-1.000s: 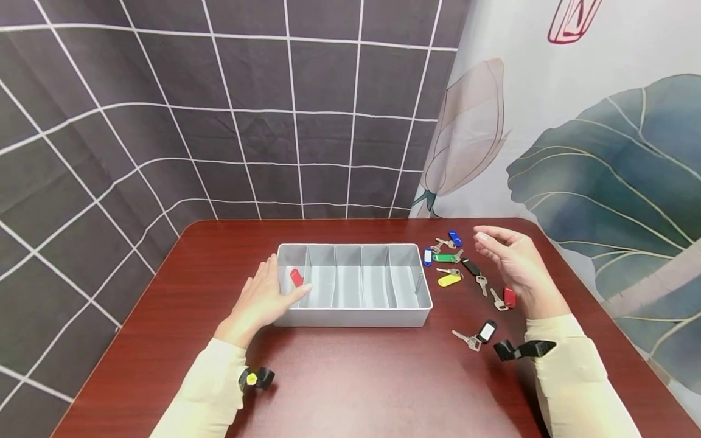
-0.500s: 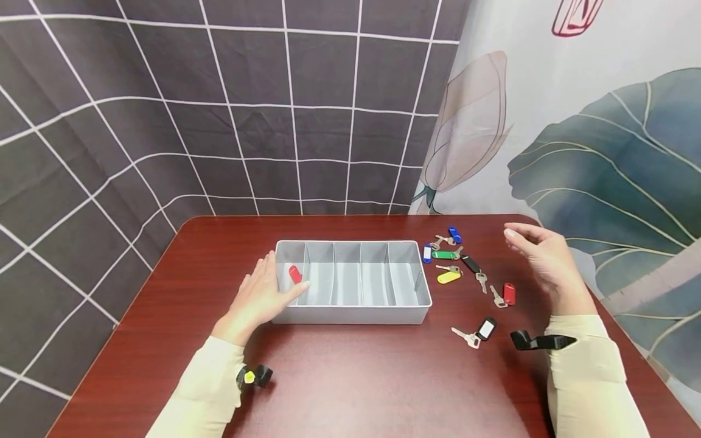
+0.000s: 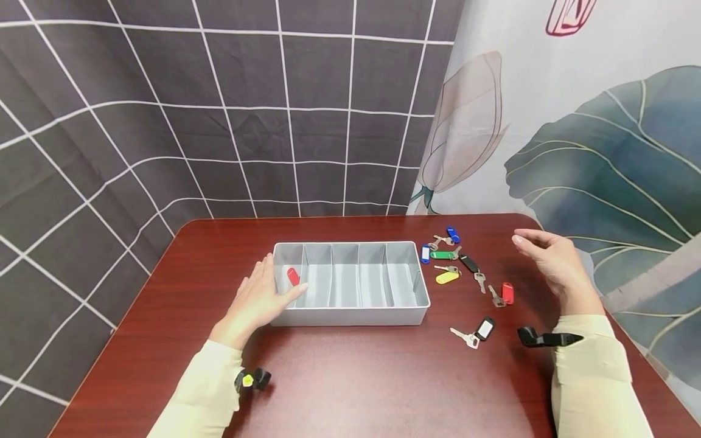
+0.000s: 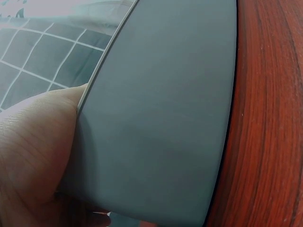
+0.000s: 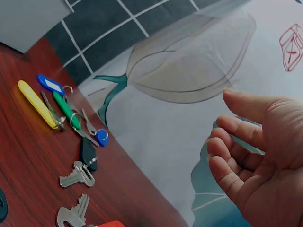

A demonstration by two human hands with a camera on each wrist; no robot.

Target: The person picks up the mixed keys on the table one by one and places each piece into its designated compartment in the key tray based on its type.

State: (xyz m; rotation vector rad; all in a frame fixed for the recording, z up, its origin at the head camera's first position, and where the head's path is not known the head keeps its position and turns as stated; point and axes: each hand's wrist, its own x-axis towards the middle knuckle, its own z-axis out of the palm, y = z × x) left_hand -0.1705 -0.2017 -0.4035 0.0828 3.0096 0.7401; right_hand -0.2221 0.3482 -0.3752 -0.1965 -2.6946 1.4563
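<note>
My left hand rests against the left end of a grey compartment tray, its fingers straight along the outside and the thumb reaching over the front rim. A red key tag lies in the leftmost compartment; any key on it is hidden. In the left wrist view, the tray's wall fills the middle beside the thumb's base. My right hand hovers at the table's right side, fingers loosely bent and holding nothing. Nearest to it on the table is a key with a red tag.
Right of the tray lie keys with blue tags, a green tag, a yellow tag and a black tag. Closer to the front is a key with a white-labelled black tag. Curtains hang behind the table.
My right hand has moved to the right, away from the keys, uncovering the red-tagged key. The left hand and the tray keep their places.
</note>
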